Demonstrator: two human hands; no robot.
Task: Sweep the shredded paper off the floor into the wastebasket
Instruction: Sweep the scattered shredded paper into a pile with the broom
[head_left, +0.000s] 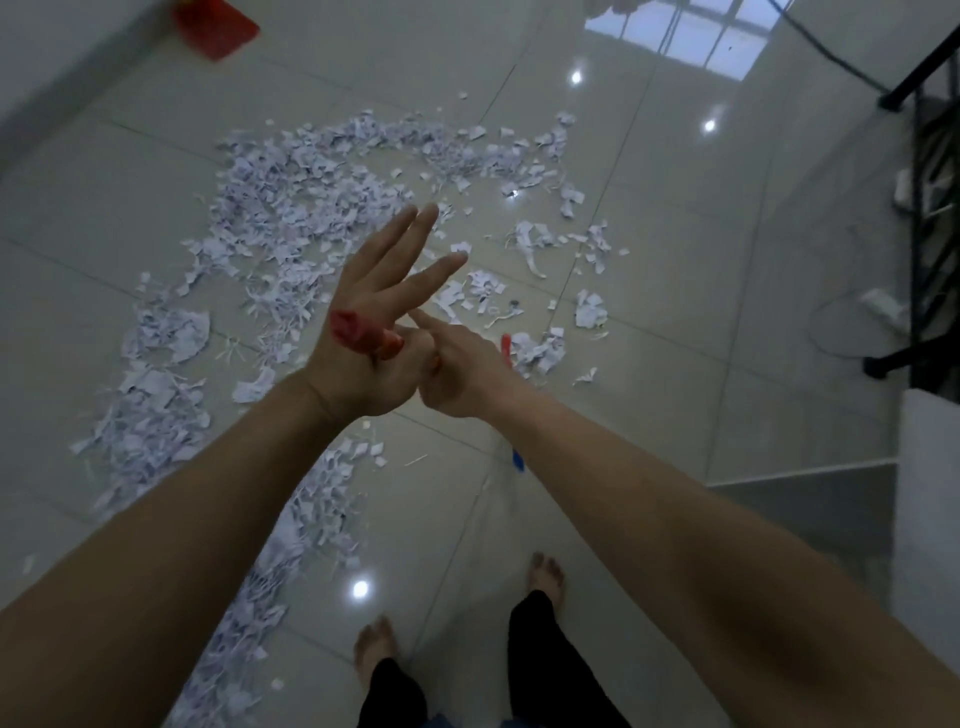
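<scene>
head view: i see my left hand (363, 332) hooking a red handle end (358, 332) with fingers splayed, right hand (457, 374) curled beside it; the shredded paper (291, 218) lies ahead-left on the floor (675, 312).

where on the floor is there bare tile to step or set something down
Bare tile lies right of the feet toward the white ledge, and far right below the window reflection. The shredded paper crowds the centre and left.
</scene>
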